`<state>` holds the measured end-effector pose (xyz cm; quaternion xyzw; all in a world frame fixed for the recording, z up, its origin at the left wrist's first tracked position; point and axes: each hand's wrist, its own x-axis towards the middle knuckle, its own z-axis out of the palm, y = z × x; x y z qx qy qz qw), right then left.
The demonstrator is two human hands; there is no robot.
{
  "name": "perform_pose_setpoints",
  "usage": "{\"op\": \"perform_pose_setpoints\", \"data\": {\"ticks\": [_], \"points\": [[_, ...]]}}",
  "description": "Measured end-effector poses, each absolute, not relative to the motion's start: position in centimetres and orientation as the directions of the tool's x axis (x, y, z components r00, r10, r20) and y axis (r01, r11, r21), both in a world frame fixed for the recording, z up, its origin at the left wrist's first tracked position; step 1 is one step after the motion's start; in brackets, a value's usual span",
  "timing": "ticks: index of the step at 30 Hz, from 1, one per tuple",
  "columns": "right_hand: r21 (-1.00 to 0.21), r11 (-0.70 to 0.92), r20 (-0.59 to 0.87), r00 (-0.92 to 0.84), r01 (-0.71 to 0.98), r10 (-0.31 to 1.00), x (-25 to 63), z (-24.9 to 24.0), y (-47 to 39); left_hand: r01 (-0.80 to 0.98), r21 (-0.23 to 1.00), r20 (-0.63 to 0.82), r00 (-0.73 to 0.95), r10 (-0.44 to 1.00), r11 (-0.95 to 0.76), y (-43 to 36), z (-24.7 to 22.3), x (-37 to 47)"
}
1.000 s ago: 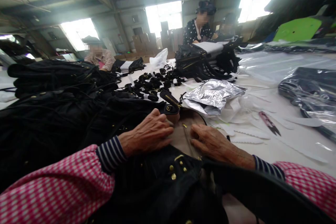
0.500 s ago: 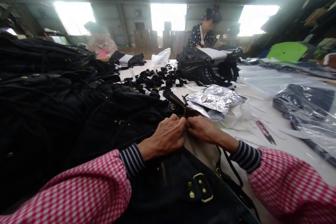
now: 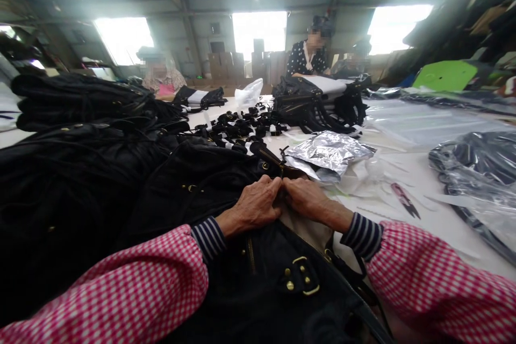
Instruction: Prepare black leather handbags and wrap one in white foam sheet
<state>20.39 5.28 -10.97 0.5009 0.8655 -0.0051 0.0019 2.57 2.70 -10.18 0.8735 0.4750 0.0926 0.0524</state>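
A black bag (image 3: pixel 266 285) with brass zips, studs and a buckle lies in front of me, its zipped mouth parted over a pale lining (image 3: pixel 302 220). My left hand (image 3: pixel 258 201) is closed on the bag's edge at the far end of the opening. Right beside it, knuckles nearly touching, my right hand (image 3: pixel 308 199) pinches the same end of the edge. The fingertips of both hands are hidden, so the exact bit gripped does not show. Just beyond them lies a dark strap end with a brass zip (image 3: pixel 268 155).
Black bags (image 3: pixel 80 102) are piled at the left. Crumpled silver foil packaging (image 3: pixel 330 150) and thread snips (image 3: pixel 405 200) lie to the right, near plastic-wrapped goods (image 3: pixel 479 166). Small black strap pieces (image 3: pixel 242 126) and another bag stack (image 3: pixel 318 102) lie farther back. Two people (image 3: pixel 308 56) are across the table.
The view has shifted slightly, showing more at the left. Both hands keep their grip at the bag's edge and have drawn a little closer together; the right forearm has moved slightly left.
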Motion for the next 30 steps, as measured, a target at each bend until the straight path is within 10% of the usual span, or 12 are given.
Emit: {"op": "perform_pose_setpoints", "data": {"ticks": [30], "points": [[-0.171,0.678,0.148,-0.662,0.715,0.735,21.3,-10.8,6.3,0.772,0.128,0.198,0.595,0.779,-0.622,-1.6,-10.1,1.4]]}}
